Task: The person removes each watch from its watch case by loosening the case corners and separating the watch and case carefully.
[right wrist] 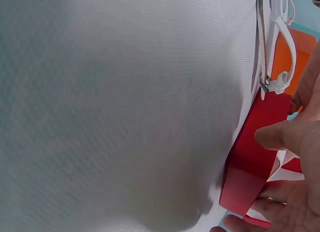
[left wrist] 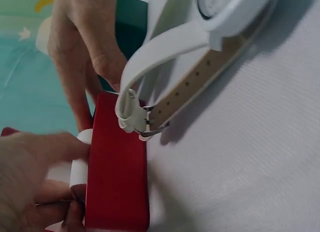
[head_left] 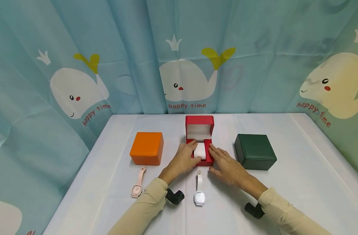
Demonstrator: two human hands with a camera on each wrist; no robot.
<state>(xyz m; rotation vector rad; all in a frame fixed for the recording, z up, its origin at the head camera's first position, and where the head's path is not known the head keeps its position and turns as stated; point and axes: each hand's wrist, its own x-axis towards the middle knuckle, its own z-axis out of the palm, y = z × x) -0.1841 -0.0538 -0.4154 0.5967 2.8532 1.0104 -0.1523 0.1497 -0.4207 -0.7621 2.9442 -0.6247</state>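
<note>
In the middle of the table stands a red watch box (head_left: 199, 122), its lid raised at the back. A white watch cushion (head_left: 200, 151) sits inside. My left hand (head_left: 183, 158) reaches in from the left and pinches this cushion between thumb and fingers. From the right, my right hand (head_left: 228, 166) holds the box, fingers along its right side and thumb (right wrist: 280, 134) at the front wall. Just in front of the box lies a white wristwatch (head_left: 199, 197) with its strap buckled, close to both hands.
An orange box (head_left: 146, 148), closed, stands to the left, with a pink wristwatch (head_left: 136, 190) lying in front of it. At the right is a closed dark green box (head_left: 254, 151). A blue curtain (head_left: 132, 65) with whale prints hangs behind the white-covered table (head_left: 302, 156).
</note>
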